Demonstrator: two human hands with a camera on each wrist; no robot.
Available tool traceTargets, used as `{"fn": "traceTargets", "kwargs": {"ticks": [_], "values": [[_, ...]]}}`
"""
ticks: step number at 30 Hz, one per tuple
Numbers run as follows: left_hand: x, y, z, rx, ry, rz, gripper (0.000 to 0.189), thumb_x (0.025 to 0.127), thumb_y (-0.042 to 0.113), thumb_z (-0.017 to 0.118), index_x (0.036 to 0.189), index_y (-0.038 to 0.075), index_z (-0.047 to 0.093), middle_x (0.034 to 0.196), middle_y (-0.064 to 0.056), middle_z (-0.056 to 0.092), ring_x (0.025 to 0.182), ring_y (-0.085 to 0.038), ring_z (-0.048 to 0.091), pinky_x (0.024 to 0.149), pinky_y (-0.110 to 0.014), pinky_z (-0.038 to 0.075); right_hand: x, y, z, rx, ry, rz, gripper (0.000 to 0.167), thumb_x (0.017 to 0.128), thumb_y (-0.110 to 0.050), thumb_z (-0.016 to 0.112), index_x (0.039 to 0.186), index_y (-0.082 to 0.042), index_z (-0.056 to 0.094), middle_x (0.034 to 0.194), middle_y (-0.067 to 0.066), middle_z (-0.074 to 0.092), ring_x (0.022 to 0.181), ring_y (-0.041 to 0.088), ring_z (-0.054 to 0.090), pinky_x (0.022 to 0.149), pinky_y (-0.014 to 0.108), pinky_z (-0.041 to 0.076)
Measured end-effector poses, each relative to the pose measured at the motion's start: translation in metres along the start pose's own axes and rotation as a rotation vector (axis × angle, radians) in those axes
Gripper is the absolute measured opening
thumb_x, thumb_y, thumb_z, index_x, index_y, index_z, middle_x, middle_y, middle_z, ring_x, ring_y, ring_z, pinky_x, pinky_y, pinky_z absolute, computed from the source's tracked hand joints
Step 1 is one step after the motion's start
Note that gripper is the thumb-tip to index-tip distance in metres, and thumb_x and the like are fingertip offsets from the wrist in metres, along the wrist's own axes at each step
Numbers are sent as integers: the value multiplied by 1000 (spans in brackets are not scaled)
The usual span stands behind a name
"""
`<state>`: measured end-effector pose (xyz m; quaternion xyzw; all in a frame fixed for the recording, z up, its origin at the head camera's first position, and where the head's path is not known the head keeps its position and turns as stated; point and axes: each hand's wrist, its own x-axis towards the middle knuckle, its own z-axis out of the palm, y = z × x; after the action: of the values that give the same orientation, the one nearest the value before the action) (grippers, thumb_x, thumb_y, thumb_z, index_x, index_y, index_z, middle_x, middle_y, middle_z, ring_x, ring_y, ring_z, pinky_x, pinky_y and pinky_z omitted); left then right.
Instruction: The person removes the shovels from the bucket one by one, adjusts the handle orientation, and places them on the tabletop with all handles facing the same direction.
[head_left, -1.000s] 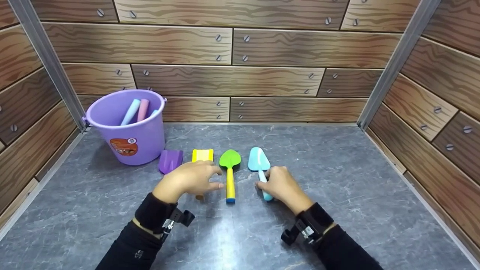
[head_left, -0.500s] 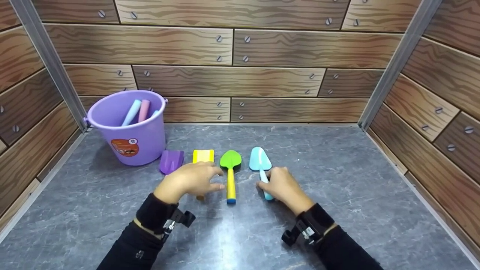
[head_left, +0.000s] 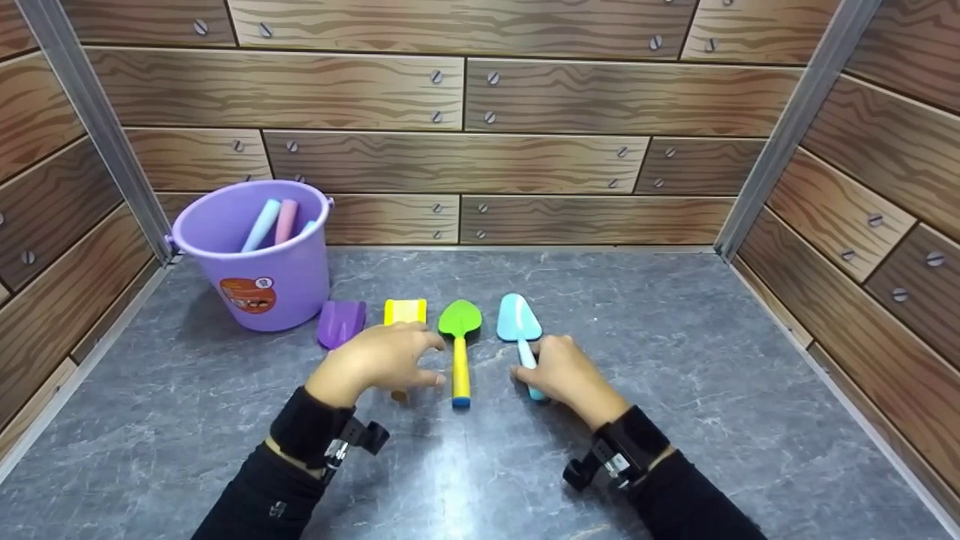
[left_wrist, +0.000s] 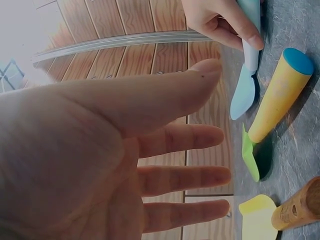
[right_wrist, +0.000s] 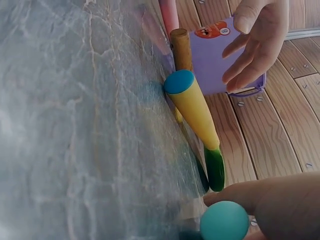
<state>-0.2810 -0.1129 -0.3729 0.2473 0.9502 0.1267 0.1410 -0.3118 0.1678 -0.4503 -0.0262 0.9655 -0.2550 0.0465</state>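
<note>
My left hand (head_left: 386,356) hovers over a yellow toy shovel (head_left: 406,310) with a brown handle. Its fingers are extended and hold nothing, as the left wrist view shows. Just right of its thumb lies a toy trowel (head_left: 460,352) with a green blade and a yellow, blue-ended handle. With thumb and fingers, my right hand (head_left: 566,371) grips the handle of a light blue toy trowel (head_left: 517,319), which lies on the grey surface. A purple toy shovel (head_left: 341,324) lies left of the yellow one; my left hand hides its handle in the head view.
At the back left stands a purple bucket (head_left: 292,289) with light blue and pink handles (head_left: 286,221) sticking up inside. Wood-patterned walls (head_left: 555,165) enclose the grey marbled surface (head_left: 675,322) at the back and both sides.
</note>
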Motion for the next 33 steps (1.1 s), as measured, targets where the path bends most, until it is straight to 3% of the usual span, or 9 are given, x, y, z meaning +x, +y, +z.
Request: {"fn": "traceTargets", "kwargs": {"ticks": [15, 21, 28, 33], "values": [[-1, -5, -3, 1, 66, 22, 53, 113, 36, 79, 156, 6, 72, 167, -20, 67, 158, -42, 63, 132, -65, 53, -2, -2, -3, -6, -34, 5, 40, 102, -28, 92, 76, -15, 65, 77, 3, 69, 57, 13, 64, 51, 25, 56], [-6, -6, -12, 21, 139, 23, 53, 109, 38, 85, 152, 8, 75, 161, -18, 71, 150, -41, 69, 123, -64, 60, -1, -2, -5, -4, -41, -11, 39, 103, -27, 90, 75, -16, 64, 74, 2, 68, 54, 12, 62, 50, 25, 54], [-17, 1, -31, 56, 307, 3, 47, 110, 37, 84, 146, 7, 78, 153, -19, 75, 145, -44, 71, 120, -65, 61, -3, 0, -11, 4, -66, 62, 33, 103, -31, 92, 83, -12, 73, 84, 6, 74, 59, 14, 66, 51, 25, 57], [-27, -15, -63, 22, 404, -50, 48, 113, 39, 78, 146, 5, 78, 152, -23, 76, 145, -49, 70, 122, -70, 58, -3, -2, -11, 23, -91, 57, 31, 102, -31, 93, 87, -12, 75, 89, 7, 77, 61, 14, 67, 53, 25, 59]]}}
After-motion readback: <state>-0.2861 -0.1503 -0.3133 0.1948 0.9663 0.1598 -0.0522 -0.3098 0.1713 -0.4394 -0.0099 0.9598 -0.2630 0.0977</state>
